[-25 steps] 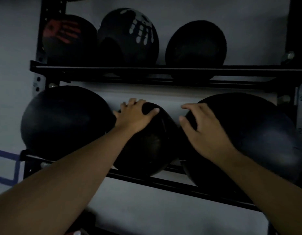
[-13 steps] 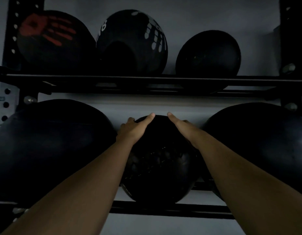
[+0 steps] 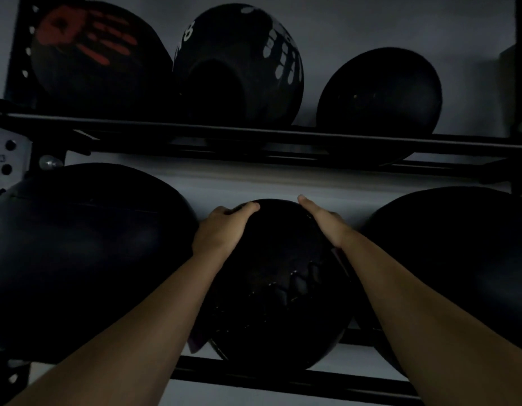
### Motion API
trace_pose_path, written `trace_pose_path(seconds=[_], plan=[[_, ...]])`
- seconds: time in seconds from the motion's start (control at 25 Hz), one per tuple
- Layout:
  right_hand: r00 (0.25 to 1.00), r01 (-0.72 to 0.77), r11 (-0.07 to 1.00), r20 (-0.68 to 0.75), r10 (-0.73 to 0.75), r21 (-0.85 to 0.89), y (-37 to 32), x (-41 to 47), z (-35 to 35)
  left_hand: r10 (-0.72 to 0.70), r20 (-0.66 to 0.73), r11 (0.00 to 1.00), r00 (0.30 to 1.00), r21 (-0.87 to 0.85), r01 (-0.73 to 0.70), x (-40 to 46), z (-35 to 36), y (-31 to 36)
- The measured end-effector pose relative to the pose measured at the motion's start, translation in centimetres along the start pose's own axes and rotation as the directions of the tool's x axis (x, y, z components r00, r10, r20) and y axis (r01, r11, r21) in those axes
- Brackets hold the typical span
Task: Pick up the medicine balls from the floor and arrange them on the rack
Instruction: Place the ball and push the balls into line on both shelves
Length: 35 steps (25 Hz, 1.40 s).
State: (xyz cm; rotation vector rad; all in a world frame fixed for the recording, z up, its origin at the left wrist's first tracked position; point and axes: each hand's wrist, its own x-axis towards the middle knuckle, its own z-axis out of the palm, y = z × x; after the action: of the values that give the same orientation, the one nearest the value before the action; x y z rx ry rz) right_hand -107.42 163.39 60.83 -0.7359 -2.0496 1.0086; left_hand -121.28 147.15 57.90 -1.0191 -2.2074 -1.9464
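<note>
Resting on the lower rail of a black metal rack (image 3: 283, 379), a small glossy black medicine ball (image 3: 279, 288) is gripped on both upper flanks: the left hand (image 3: 221, 230) is curled over its top-left, the right hand (image 3: 327, 221) is laid flat along its top-right. It is flanked by two large matte black balls (image 3: 78, 253), (image 3: 459, 259). Three printed black balls (image 3: 239, 68) are seen on the upper shelf.

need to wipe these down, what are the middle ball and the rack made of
Middle ball: looks like black rubber or vinyl with a slight sheen, judging by small glints on its surface; the dim light leaves it open. Rack: black painted metal bars, matte, with bolts and hole-punched uprights.
</note>
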Motion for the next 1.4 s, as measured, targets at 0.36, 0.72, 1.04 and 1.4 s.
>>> trace_pose_path(seconds=[0.36, 0.72, 1.04, 1.4], plan=[[0.823, 0.503, 0.860, -0.353, -0.444, 0.090, 5.3, -2.4, 1.8, 0.437, -0.309, 0.885, 0.845, -0.019, -0.465, -6.2, 2.3, -7.4], [0.994, 0.098, 0.993, -0.033, -0.100, -0.059, -0.4, -1.8, 0.3, -0.006, 0.099, 0.999, 0.995, -0.040, 0.010, 0.5, -0.4, -0.4], [0.847, 0.467, 0.876, -0.348, -0.402, 0.123, 2.4, -3.9, 1.1, 0.287, -0.257, 0.900, 0.923, -0.259, -0.352, -2.6, 0.9, -2.1], [0.965, 0.209, 0.977, -0.151, -0.214, -0.045, 1.5, -4.0, 0.5, 0.269, -0.072, 0.959, 0.960, -0.071, -0.274, -3.3, -0.7, -2.2]])
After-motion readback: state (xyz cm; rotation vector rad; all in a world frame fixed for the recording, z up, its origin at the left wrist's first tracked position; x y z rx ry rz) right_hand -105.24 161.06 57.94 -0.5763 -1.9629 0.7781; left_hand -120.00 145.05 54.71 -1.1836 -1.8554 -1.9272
